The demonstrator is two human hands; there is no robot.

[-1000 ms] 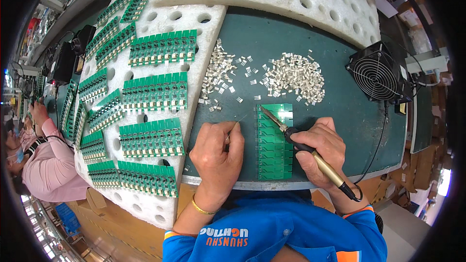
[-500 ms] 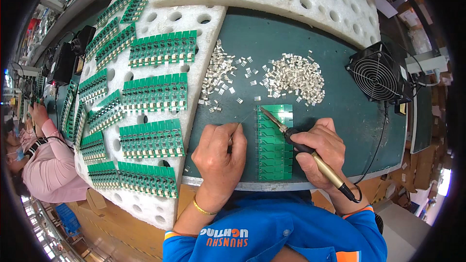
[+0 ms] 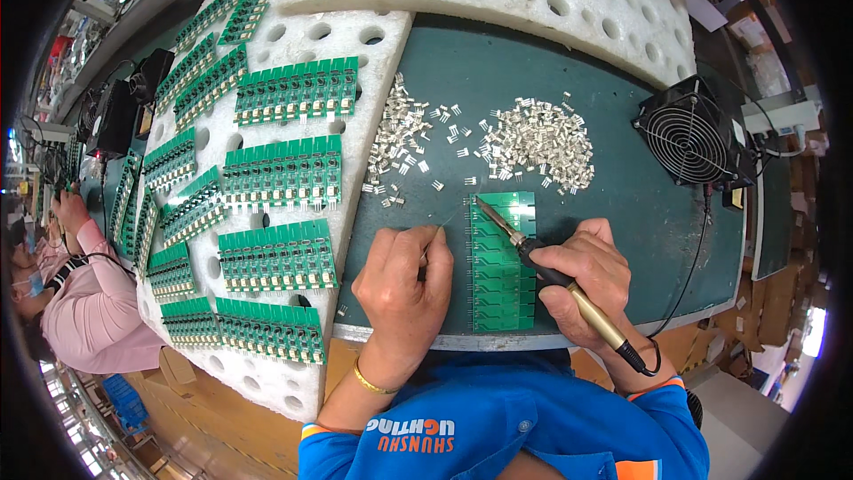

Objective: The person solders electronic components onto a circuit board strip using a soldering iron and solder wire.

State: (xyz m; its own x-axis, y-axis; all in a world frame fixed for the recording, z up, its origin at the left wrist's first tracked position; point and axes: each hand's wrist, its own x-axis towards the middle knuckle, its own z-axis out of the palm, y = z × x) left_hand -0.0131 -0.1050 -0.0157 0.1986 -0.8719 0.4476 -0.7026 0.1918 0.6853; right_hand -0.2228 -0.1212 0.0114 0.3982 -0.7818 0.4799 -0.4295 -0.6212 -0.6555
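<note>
A green circuit board panel (image 3: 502, 280) lies flat on the bench in front of me, its underside with traces up and a row of pins along its left edge. My right hand (image 3: 582, 280) grips a soldering iron (image 3: 597, 313) with a gold and black handle. The iron's tip is at the panel's far left corner. Left of the panel, my left hand (image 3: 402, 280) is closed in a pinch on a thin strand of solder wire (image 3: 452, 217), which runs toward the iron's tip. Whether wire and tip touch is too fine to tell.
Loose white connectors (image 3: 538, 144) lie in two heaps beyond the panel. White foam boards (image 3: 378, 67) with holes stand left and behind, the left one carrying several assembled circuit boards (image 3: 283, 169). A black fan (image 3: 693, 133) stands at right. Another person (image 3: 102, 302) sits far left.
The iron's tip has shifted very slightly at the panel's far left corner. A faint wisp, perhaps smoke, now shows above it. Both hands stay nearly still.
</note>
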